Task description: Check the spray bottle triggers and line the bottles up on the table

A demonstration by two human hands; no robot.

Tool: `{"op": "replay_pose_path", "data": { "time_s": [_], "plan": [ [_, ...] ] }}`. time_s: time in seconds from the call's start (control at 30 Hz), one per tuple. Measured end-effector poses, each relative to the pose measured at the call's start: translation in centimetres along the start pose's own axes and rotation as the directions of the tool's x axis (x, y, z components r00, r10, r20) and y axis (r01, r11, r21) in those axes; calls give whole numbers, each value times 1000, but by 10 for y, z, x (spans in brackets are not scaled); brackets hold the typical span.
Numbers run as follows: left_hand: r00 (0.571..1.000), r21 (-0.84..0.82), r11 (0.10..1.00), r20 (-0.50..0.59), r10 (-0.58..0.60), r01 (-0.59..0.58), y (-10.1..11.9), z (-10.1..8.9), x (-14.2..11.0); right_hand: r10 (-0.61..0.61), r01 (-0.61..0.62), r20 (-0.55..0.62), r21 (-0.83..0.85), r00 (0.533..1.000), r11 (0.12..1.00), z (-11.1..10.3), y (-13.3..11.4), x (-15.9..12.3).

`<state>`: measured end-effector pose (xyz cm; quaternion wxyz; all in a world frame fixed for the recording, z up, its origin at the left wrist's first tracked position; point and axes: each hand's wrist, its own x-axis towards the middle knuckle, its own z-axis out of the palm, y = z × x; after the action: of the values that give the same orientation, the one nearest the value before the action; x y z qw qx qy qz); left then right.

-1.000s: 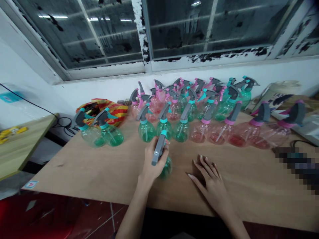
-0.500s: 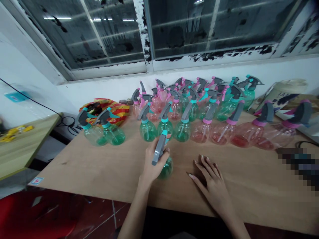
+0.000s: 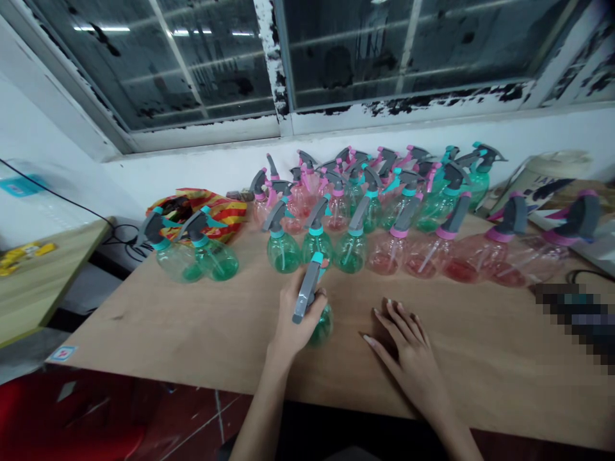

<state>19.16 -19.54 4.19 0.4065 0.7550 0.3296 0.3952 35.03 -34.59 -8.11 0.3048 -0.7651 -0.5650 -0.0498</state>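
My left hand (image 3: 298,314) is wrapped round the neck of a green spray bottle (image 3: 323,325), its grey trigger head showing above the fingers. The bottle stands near the table's front edge; part of its body is hidden by the hand. My right hand (image 3: 408,346) lies with fingers spread on the wooden table (image 3: 192,339), apart from any bottle. Just beyond the held bottle is a row of green spray bottles (image 3: 283,251), which continues to the right with pink spray bottles (image 3: 387,255).
Two more green bottles (image 3: 221,261) stand at the left, by a red and yellow striped bag (image 3: 233,214). Several pink and green bottles crowd against the wall. A printed cloth bag (image 3: 548,179) is at the back right. A red chair (image 3: 62,416) stands lower left.
My hands and the held bottle stay nearly where they were. The view has shifted slightly, so the things on the left appear a little further left.
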Motion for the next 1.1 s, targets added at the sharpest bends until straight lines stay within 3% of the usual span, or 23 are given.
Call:
{"op": "replay_pose_path", "data": {
  "time_s": [0.3,0.63,0.83,1.1],
  "plan": [
    [999,3,1000,-23,-28,28,-5,-1,0,-1,1,-1,0,1000,1000,1,2,-1],
    [998,77,997,-61,-16,21,12,3,-3,2,-2,17,-14,1000,1000,-1,1,0],
    [1000,27,1000,-17,-7,7,3,3,-6,0,1,14,-20,1000,1000,-1,1,0],
    [999,73,997,-40,-10,12,0,2,-7,-10,10,19,-22,1000,1000,-1,0,0]
  ]
}}
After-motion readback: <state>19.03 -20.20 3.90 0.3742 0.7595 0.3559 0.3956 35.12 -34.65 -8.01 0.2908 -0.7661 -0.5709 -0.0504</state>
